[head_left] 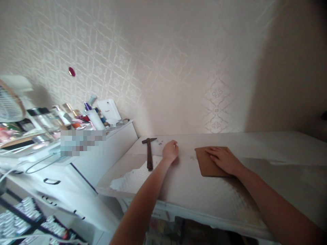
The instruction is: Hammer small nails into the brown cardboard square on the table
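My right hand (223, 159) lies on a thin brown board (207, 166) with its fingers stretched out over the top. The board rests on the white tabletop (184, 190). To the left, my left hand (170, 151) is above the table with its fingers curled together; whatever they may hold is hidden. A hammer (149, 154) with a dark head and brown handle lies left of that hand, its head toward the wall. Small dark bits (160, 142), too small to name, lie between the hammer head and my left hand.
A white textured sheet (135, 178) with a torn edge lies under the hammer's handle end. On the left, a white drawer cabinet (114, 146) carries bottles, jars and a fan (11, 102). A patterned wall (178, 85) stands behind the table.
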The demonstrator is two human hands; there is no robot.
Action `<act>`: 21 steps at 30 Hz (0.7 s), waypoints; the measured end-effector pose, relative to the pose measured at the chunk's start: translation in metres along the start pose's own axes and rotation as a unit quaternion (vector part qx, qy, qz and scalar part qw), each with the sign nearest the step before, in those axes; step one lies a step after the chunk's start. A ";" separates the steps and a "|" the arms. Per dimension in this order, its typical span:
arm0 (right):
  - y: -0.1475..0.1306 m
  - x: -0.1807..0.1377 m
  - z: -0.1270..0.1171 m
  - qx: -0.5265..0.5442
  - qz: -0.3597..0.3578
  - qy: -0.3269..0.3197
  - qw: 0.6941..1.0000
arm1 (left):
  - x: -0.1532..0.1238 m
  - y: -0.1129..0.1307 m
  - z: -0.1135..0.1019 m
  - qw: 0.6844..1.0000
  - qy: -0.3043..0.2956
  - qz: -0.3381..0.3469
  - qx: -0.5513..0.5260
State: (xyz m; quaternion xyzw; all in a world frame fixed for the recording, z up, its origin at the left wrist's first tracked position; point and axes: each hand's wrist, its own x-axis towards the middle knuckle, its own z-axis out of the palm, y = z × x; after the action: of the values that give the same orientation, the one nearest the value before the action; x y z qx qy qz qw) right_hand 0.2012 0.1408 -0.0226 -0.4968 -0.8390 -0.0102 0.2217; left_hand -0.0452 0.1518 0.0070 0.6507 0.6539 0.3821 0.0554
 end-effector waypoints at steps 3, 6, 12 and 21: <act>0.000 0.002 0.003 0.002 -0.002 0.007 1.000 | 0.021 -0.031 -0.028 0.991 0.027 -0.061 0.117; 0.000 0.002 0.006 0.002 -0.001 0.017 1.000 | 0.040 -0.055 -0.051 0.975 0.029 -0.121 0.183; -0.003 0.001 0.005 0.006 0.002 0.031 0.999 | 0.067 -0.070 -0.062 0.958 -0.008 -0.158 0.237; -0.008 -0.001 0.000 0.003 0.021 0.021 1.000 | 0.089 -0.076 -0.051 0.938 -0.036 -0.215 0.270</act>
State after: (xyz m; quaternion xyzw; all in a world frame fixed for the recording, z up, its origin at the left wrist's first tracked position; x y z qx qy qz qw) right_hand 0.1946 0.1360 -0.0207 -0.5130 -0.8238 -0.0136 0.2408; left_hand -0.1491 0.2196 0.0370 0.4980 0.8545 0.1466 -0.0179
